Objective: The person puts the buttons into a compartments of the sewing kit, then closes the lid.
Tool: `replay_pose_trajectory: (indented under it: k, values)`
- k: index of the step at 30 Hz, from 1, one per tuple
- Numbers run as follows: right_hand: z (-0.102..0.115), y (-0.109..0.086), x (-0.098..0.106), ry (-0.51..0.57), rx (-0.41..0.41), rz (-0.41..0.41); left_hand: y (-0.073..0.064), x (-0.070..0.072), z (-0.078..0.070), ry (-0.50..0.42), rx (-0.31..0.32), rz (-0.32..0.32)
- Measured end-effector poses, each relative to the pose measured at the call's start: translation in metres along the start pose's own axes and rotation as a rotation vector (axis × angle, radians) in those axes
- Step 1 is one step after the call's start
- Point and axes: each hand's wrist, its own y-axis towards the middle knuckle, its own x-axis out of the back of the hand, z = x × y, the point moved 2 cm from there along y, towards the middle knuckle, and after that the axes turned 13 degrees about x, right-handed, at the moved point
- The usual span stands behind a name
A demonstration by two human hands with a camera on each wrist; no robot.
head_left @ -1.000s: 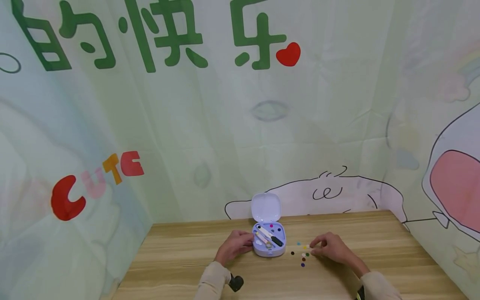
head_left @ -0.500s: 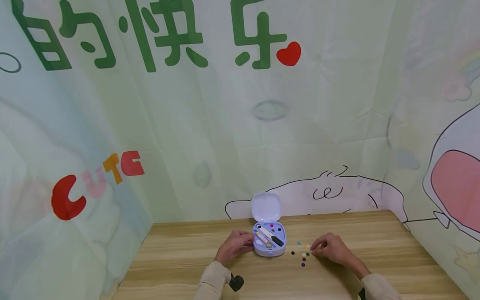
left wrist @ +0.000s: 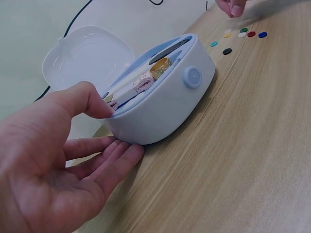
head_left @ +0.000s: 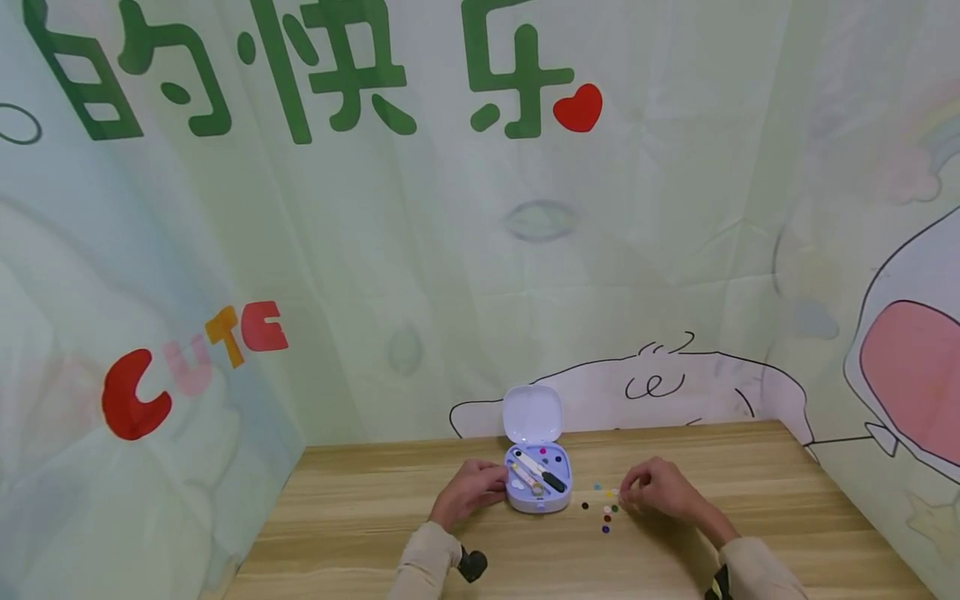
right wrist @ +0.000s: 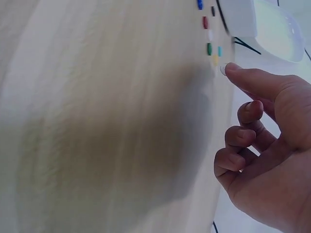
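Observation:
My left hand (left wrist: 58,150) holds the near left side of a pale blue sewing box (head_left: 540,503), thumb on the rim and fingers low against its wall. The white lid (left wrist: 87,58) stands raised. Inside lie a gold thimble (left wrist: 160,68), a folded tape measure (left wrist: 143,81) and a black-handled tool (head_left: 553,482). To the right of the box, my right hand (head_left: 660,490) is just above the table, pinching a small white button (right wrist: 223,69) between thumb and forefinger, its other fingers curled. Most of that button is hidden behind the thumb.
Several loose buttons lie between box and right hand, among them a blue button (left wrist: 263,35), a red button (left wrist: 251,34), a black button (left wrist: 227,51) and a light blue button (left wrist: 214,43). The wooden table (head_left: 360,500) ends at a printed curtain (head_left: 420,292) behind.
My right hand has lifted slightly from the tabletop beside the buttons, with the white button at its fingertips. The left hand and sewing box have stayed in place.

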Motion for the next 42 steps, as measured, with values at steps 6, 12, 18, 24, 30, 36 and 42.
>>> replay_pose_trajectory:
  k: [6, 12, 18, 24, 30, 36, 42]
  values:
    - [0.008, 0.013, 0.003, -0.048, 0.017, -0.022, 0.001, 0.000, 0.001, -0.048, -0.009, 0.018]
    - [0.016, 0.028, 0.001, -0.022, -0.046, -0.044, -0.001, 0.000, 0.002, -0.039, -0.003, 0.013]
    - [0.023, 0.046, -0.005, 0.016, -0.122, -0.059, 0.000, 0.001, 0.001, -0.031, 0.002, 0.017]
    - [0.031, 0.061, -0.012, 0.058, -0.098, -0.060, 0.002, 0.002, 0.002, -0.029, 0.008, 0.020]
    - [0.034, 0.072, -0.024, 0.103, -0.121, -0.077, -0.001, 0.002, 0.001, -0.025, 0.005, 0.015]
    - [0.034, 0.077, -0.033, 0.153, -0.191, -0.099, -0.004, 0.000, 0.000, -0.011, 0.014, 0.012]
    - [0.036, 0.080, -0.036, 0.218, -0.231, -0.129, -0.003, -0.001, 0.000, -0.025, -0.009, 0.022]
